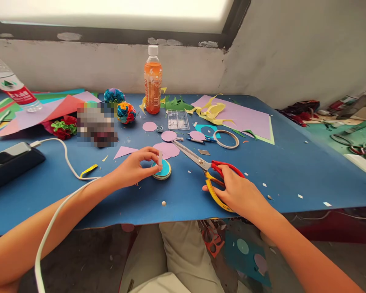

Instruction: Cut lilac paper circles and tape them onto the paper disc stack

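Between the thumb and fingers of my left hand (140,166) is a small whitish strip (160,158), upright above a stack of round discs with a blue top (164,171). My right hand (233,187) grips scissors (198,158) with one red and one yellow handle. Their blades point up and left, with the tips near pink paper circles (170,149). The blades look almost closed. A tape ring (226,139) lies beyond the scissors.
An orange drink bottle (153,81) stands at the back, and a water bottle (18,91) at the left. A white cable (65,152) runs under my left forearm. Paper flowers (126,112), lilac sheets (240,116) and a yellow cutter (89,170) lie on the blue table (110,207).
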The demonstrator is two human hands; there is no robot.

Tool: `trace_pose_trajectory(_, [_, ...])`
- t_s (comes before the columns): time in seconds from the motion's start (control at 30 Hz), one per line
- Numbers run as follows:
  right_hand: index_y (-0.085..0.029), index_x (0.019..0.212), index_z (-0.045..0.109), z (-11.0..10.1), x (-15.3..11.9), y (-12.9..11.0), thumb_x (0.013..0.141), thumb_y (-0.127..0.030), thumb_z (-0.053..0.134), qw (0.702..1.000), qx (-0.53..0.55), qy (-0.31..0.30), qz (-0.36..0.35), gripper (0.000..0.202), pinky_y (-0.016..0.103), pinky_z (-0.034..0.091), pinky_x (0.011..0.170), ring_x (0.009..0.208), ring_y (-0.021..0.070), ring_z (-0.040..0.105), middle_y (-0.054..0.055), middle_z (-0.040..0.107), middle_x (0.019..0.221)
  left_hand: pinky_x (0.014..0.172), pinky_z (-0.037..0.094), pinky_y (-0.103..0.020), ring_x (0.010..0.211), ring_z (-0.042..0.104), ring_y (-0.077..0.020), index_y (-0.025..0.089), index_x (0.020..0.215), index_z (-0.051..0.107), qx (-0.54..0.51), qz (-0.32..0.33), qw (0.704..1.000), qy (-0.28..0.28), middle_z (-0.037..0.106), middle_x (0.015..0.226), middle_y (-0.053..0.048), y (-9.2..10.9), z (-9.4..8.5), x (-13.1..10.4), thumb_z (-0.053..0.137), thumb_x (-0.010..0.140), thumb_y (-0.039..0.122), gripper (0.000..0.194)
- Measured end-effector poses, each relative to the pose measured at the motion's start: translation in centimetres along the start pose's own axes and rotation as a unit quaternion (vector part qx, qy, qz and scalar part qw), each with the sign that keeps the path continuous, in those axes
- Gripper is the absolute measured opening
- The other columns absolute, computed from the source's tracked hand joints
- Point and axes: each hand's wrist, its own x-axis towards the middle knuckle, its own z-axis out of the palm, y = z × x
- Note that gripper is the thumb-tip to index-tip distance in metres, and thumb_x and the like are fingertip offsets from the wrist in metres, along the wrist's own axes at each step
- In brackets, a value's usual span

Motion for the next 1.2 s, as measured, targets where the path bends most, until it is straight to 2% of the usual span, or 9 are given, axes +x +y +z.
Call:
trace_pose_trajectory(0.2, [-0.015,0.116,0.05,-0.1,-0.1,0.3,0.073,-0.064,0.051,1.0,-0.007,-0.007,-0.01,0.066,0.035,0.047,0.06,0.088,0.0323,0.066,0.013,0.066,0.11,0.097,0.04,-0.036,0.111,0.054,-0.0207,0.019,0.08,0.062,0.046,0.047,0.998,-0.01,0.056,0.109,-0.006,-0.4,-0.1,0.1,0.06,0.079,0.022,0.004])
trace_pose_trajectory(0.3, [-0.016,0.117,0.052,-0.3,-0.6,0.7,0.065,-0.063,0.06,1.0,-0.014,-0.007,-0.013,0.071,0.035,0.049,0.061,0.09,0.0329,0.066,0.013,0.065,0.115,0.097,0.04,-0.037,0.11,0.055,-0.0211,0.02,0.082,0.061,0.051,0.04,0.998,-0.013,0.057,0.11,-0.006,-0.9,0.1,0.1,0.06,0.079,0.024,0.005])
trace_pose_trajectory(0.4, [-0.016,0.115,0.054,-0.5,-1.2,1.0,0.061,-0.061,0.065,1.0,-0.023,0.004,-0.01,0.071,0.034,0.049,0.058,0.084,0.0315,0.067,0.012,0.067,0.108,0.096,0.042,-0.037,0.106,0.057,-0.021,0.02,0.083,0.061,0.042,0.023,0.999,-0.003,0.06,0.108,-0.006,-1.3,0.5,0.2,0.057,0.081,0.027,0.008])
trace_pose_trajectory(0.63, [-0.016,0.113,0.055,-0.3,-1.7,1.9,0.061,-0.06,0.064,0.999,-0.043,0.03,-0.011,0.068,0.035,0.048,0.053,0.081,0.0315,0.067,0.011,0.068,0.102,0.101,0.04,-0.039,0.11,0.055,-0.0217,0.02,0.089,0.063,0.053,0.01,0.998,0.031,0.057,0.115,-0.008,-1.0,0.8,0.4,0.061,0.077,0.03,0.015])
trace_pose_trajectory(0.87, [-0.018,0.112,0.054,-1.4,-2.5,1.3,0.06,-0.054,0.068,0.999,-0.028,-0.016,-0.02,0.065,0.037,0.051,0.058,0.076,0.0296,0.067,0.008,0.067,0.106,0.103,0.038,-0.043,0.118,0.051,-0.0249,0.021,0.092,0.066,0.107,0.04,0.993,0.036,0.052,0.124,-0.01,-0.9,0.3,0.6,0.063,0.076,0.033,0.02])
trace_pose_trajectory(1.0, [-0.021,0.113,0.054,-1.6,-2.7,0.8,0.059,-0.057,0.067,0.999,-0.019,-0.031,-0.026,0.066,0.038,0.052,0.06,0.079,0.0292,0.067,0.006,0.066,0.111,0.103,0.038,-0.046,0.118,0.05,-0.0261,0.022,0.093,0.066,0.128,0.052,0.99,0.03,0.05,0.127,-0.009,-0.9,0.1,0.6,0.064,0.076,0.033,0.02])
trace_pose_trajectory(1.2, [-0.022,0.114,0.054,-1.4,-2.6,0.5,0.057,-0.057,0.068,0.999,-0.013,-0.021,-0.042,0.068,0.034,0.05,0.057,0.08,0.0285,0.067,0.006,0.068,0.107,0.102,0.04,-0.047,0.115,0.05,-0.0248,0.023,0.094,0.065,0.131,0.051,0.99,0.027,0.049,0.128,-0.008,-0.7,0.0,0.6,0.063,0.076,0.031,0.019])
